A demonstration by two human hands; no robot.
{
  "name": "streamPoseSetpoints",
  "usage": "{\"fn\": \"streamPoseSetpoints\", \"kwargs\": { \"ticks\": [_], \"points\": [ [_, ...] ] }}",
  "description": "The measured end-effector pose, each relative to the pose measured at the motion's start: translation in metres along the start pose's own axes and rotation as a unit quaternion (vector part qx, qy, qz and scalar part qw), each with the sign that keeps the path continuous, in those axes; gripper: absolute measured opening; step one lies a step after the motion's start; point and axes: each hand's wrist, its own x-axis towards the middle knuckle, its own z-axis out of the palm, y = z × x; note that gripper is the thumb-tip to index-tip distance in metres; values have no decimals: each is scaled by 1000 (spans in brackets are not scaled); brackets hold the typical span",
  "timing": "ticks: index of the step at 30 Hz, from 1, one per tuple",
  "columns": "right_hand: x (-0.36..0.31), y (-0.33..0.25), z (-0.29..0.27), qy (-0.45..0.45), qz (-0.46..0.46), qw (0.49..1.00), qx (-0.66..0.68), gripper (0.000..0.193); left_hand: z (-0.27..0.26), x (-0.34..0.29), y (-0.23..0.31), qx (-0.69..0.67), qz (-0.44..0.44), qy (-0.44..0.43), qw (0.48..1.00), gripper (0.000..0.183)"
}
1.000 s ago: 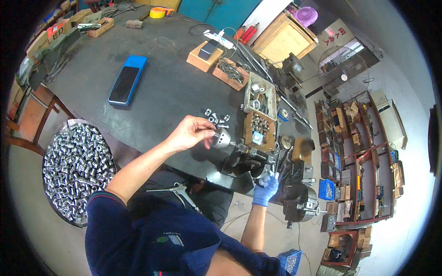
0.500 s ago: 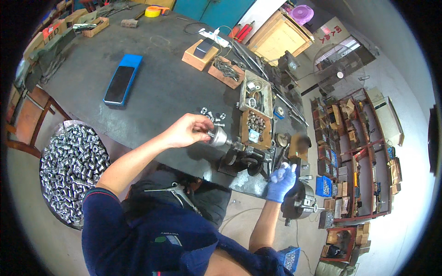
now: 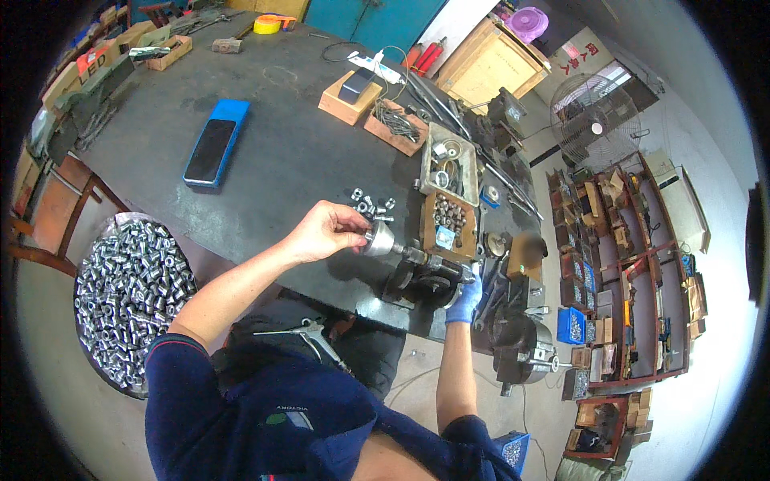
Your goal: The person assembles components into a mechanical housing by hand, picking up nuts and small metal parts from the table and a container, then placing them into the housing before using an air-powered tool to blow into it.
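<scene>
A bench-mounted spindle fixture (image 3: 421,276) stands at the table's front edge, with a shiny metal cone (image 3: 380,239) on its left end. My bare left hand (image 3: 330,230) is at the cone's left face, thumb and fingers pinched together. What lies between the fingertips is hidden. My right hand (image 3: 464,300), in a blue glove, is at the right end of the fixture, partly behind it. Its fingers are mostly hidden, so their grip does not show. Several small metal fittings (image 3: 370,205) lie on the table just beyond my left hand.
A large round container of metal fittings (image 3: 132,301) stands at the left. Beyond the fixture are a wooden box of small parts (image 3: 449,224) and a grey tray (image 3: 427,160). A blue-cased device (image 3: 215,148) lies on the table. Right of my right hand sits a machine chuck (image 3: 525,349).
My gloved right hand has moved left and up from open space to the fixture's right end. My left hand stays by the cone, with its fingers slightly shifted.
</scene>
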Motion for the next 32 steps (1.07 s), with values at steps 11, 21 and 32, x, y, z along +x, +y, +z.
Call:
{"fn": "streamPoseSetpoints", "kwargs": {
  "ticks": [11,21,32],
  "points": [
    [-23,-8,44,39,-17,999,13,20,4,-1,4,3,-35,18,999,14],
    [-88,-100,111,-11,-171,981,94,33,3,0,6,27,-113,45,992,38],
    [-55,-7,39,12,-97,995,7,29,-3,-6,11,-36,-65,34,997,27]
  ]
}}
